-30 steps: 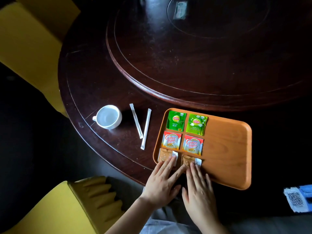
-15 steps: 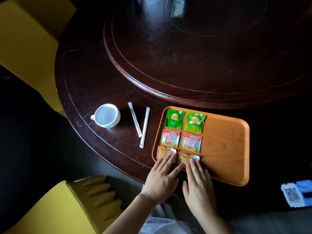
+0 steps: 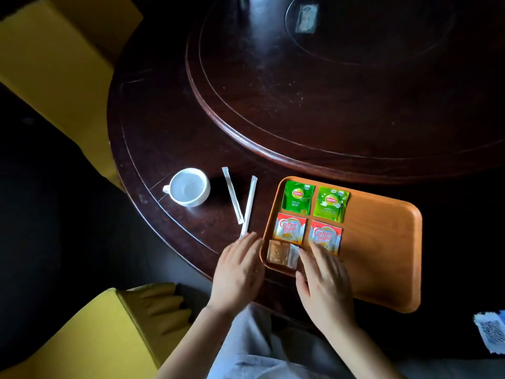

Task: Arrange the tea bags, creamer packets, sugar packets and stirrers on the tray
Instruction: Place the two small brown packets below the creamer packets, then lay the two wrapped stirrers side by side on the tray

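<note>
Tray, orange wood with rounded corners and a low raised rim, sat at the near edge of the dark polished round table. I noted two glossy green tea bags side by side in its far-left corner, and below them two creamer packets, red and white, flat and square. Under the left creamer lay one brown sugar packet with a pale torn-looking end; the second one I could not make out beneath the right hand. That hand lay flat with fingers spread over the tray's near-left part, fingertips at the lower edge of the right creamer, gripping nothing. Left hand was motion-blurred, open with fingers loosely together, off the tray beside its left rim, fingertips near the lower end of the longer stirrer. Two stirrers, thin white paper-wrapped sticks, lay on the bare table in a narrow V, nearly meeting at their near ends. White ceramic cup stood left of them.
</note>
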Demonstrator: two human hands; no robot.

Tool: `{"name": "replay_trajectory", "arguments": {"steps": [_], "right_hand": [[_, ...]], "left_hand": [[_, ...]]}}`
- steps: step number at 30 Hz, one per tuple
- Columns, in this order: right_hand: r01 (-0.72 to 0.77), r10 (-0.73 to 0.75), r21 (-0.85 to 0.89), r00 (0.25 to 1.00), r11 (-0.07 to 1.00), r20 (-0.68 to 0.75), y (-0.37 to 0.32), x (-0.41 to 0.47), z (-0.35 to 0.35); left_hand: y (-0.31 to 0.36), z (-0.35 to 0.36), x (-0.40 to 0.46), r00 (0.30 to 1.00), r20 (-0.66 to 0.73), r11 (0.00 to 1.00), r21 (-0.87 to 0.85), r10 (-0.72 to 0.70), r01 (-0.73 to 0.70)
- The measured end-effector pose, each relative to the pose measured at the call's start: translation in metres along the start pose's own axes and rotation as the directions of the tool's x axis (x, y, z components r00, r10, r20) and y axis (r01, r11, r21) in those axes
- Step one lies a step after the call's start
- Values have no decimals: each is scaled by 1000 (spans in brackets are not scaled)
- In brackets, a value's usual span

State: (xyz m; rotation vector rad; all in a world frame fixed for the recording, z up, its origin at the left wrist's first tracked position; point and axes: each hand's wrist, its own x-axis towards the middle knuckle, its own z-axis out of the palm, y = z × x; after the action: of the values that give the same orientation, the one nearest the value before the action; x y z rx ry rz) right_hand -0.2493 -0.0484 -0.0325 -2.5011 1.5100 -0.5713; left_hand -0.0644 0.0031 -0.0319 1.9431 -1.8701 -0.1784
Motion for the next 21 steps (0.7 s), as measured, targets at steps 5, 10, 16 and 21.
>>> {"name": "replay_trajectory", "arguments": {"steps": [5, 10, 16, 21], "right_hand": [[114, -113, -13, 992, 993, 53, -35, 66, 10], [-53, 76, -82, 947, 995, 313, -77, 118, 27], [-272, 281, -86, 853, 959, 441, -87, 169, 49], [-319, 340, -130, 798, 939, 498, -85, 184, 58]], "left_hand": [[-33, -13, 36, 922, -32, 920, 65, -385, 387], [-43, -12, 85, 766, 22, 766, 19, -643, 642], [-54, -3, 116, 634, 52, 635, 34, -772, 771], [-48, 1, 115, 632, 56, 633, 12, -773, 774]]}}
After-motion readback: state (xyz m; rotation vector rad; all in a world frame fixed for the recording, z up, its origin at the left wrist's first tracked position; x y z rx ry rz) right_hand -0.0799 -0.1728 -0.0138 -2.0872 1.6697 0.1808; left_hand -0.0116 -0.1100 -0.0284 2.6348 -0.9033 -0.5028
